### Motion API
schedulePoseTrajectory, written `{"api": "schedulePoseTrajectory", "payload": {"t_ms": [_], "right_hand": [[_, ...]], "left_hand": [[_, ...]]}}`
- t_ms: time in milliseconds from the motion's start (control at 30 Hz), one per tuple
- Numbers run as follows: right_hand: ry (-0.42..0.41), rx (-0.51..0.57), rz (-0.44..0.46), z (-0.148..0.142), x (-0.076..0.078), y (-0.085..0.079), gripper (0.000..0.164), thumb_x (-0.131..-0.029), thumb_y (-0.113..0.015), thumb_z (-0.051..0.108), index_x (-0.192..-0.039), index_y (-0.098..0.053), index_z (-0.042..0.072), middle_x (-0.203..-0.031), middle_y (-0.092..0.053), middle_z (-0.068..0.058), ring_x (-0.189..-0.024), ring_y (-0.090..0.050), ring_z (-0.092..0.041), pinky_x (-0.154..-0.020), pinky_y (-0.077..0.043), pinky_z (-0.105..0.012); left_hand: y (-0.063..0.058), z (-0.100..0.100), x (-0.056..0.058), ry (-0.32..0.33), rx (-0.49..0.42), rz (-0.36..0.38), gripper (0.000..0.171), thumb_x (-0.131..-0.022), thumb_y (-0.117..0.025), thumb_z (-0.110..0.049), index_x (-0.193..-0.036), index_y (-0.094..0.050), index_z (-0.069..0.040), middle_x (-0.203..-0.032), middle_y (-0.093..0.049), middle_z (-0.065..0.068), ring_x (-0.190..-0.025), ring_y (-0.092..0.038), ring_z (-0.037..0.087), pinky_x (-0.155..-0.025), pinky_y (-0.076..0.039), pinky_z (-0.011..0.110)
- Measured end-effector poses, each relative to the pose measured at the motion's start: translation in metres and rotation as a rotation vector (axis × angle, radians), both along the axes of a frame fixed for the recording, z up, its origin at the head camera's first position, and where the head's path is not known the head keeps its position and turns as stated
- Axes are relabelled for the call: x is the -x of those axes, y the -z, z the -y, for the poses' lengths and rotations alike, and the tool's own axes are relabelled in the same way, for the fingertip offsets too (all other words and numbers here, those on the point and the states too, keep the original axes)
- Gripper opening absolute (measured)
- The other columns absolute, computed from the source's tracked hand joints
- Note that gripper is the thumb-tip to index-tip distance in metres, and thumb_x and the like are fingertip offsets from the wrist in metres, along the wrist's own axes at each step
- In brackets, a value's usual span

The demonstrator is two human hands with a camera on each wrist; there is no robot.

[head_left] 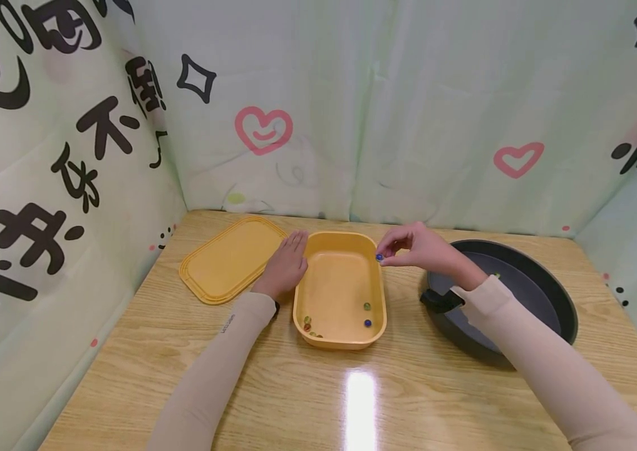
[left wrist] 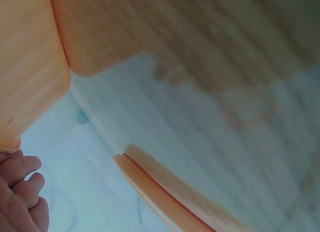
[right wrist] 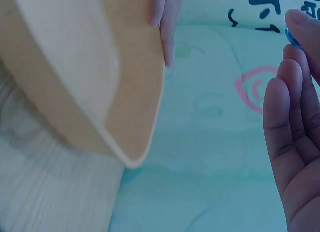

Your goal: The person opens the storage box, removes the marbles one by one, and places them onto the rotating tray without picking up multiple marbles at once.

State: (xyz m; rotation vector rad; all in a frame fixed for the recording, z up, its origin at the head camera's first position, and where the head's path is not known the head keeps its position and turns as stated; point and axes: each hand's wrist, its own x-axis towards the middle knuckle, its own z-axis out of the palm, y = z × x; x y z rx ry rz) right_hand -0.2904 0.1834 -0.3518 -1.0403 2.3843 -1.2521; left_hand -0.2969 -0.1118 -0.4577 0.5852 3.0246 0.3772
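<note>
Between thumb and fingertips, my right hand (head_left: 416, 246) pinches a blue marble (head_left: 379, 257) just above the right rim of a yellow plastic box (head_left: 384, 294). The same marble (right wrist: 292, 37) shows at the fingertips in the right wrist view. My left hand (head_left: 287, 266) rests against the box's left side near the rim, its fingers extended. Inside the box, another blue marble (head_left: 367, 323) and a greenish marble (head_left: 367, 306) lie at the right, with several more, one of them a reddish marble (head_left: 307, 327), in the near left corner.
A yellow lid (head_left: 233, 260) lies flat on the wooden table (head_left: 295, 401), left of the box. Under my right forearm stands a dark frying pan (head_left: 521, 282) with a black handle (head_left: 440, 302) and a small greenish marble (head_left: 497, 275) in it. A printed curtain (head_left: 425, 125) hangs behind.
</note>
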Motion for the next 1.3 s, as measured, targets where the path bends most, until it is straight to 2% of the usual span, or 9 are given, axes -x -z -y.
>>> {"api": "schedulePoseTrajectory", "payload": {"t_ms": [267, 467, 567, 767, 967, 1300], "right_hand": [[0.119, -0.039, -0.017, -0.040, -0.004, -0.005, 0.015, -0.083, -0.071, 0.011, -0.093, -0.071, 0.001, -0.088, -0.068, -0.003, -0.074, -0.061, -0.009, -0.068, -0.054, -0.023], [0.214, -0.069, -0.008, -0.067, -0.010, -0.012, 0.018, -0.084, -0.069, 0.011, -0.098, -0.070, 0.000, -0.088, -0.067, 0.013, -0.076, -0.064, -0.007, -0.066, -0.054, -0.023], [0.249, -0.059, -0.006, -0.082, -0.011, -0.012, 0.019, -0.083, -0.070, 0.011, -0.099, -0.069, -0.002, -0.087, -0.067, 0.016, -0.075, -0.065, -0.009, -0.065, -0.053, -0.022], [0.323, -0.046, -0.031, -0.112, -0.008, -0.005, 0.020, -0.081, -0.072, 0.007, -0.097, -0.069, -0.004, -0.080, -0.067, 0.016, -0.069, -0.063, -0.005, -0.061, -0.051, -0.017], [0.398, -0.078, -0.010, -0.134, -0.009, 0.001, 0.020, -0.083, -0.070, 0.010, -0.099, -0.069, -0.002, -0.081, -0.067, 0.013, -0.069, -0.061, -0.003, -0.061, -0.050, -0.016], [0.480, -0.159, -0.008, -0.167, -0.006, 0.019, 0.026, -0.087, -0.067, 0.017, -0.103, -0.067, -0.003, -0.079, -0.063, 0.021, -0.070, -0.060, 0.000, -0.063, -0.050, -0.013]], "left_hand": [[0.003, 0.000, 0.002, 0.000, 0.009, -0.016, 0.056, -0.101, -0.032, -0.019, -0.150, -0.013, 0.000, -0.157, -0.017, 0.015, -0.147, -0.012, 0.027, -0.121, -0.010, 0.039], [0.003, 0.000, 0.003, -0.003, 0.003, -0.025, 0.056, -0.101, -0.032, -0.020, -0.150, -0.014, 0.000, -0.157, -0.018, 0.014, -0.147, -0.014, 0.027, -0.121, -0.011, 0.039], [0.002, 0.000, 0.002, -0.003, -0.004, -0.023, 0.056, -0.101, -0.032, -0.020, -0.150, -0.014, 0.000, -0.157, -0.018, 0.014, -0.147, -0.014, 0.027, -0.121, -0.011, 0.039], [0.001, 0.000, 0.001, -0.006, -0.005, -0.003, 0.056, -0.101, -0.031, -0.020, -0.150, -0.012, -0.001, -0.157, -0.016, 0.014, -0.147, -0.011, 0.026, -0.121, -0.009, 0.039], [0.003, 0.000, 0.001, -0.008, -0.008, -0.005, 0.056, -0.101, -0.031, -0.021, -0.150, -0.012, -0.001, -0.158, -0.016, 0.014, -0.148, -0.010, 0.026, -0.121, -0.009, 0.038], [0.004, 0.000, 0.002, -0.009, -0.017, -0.010, 0.056, -0.101, -0.033, -0.021, -0.150, -0.013, -0.001, -0.157, -0.017, 0.014, -0.147, -0.011, 0.026, -0.121, -0.009, 0.039]]}}
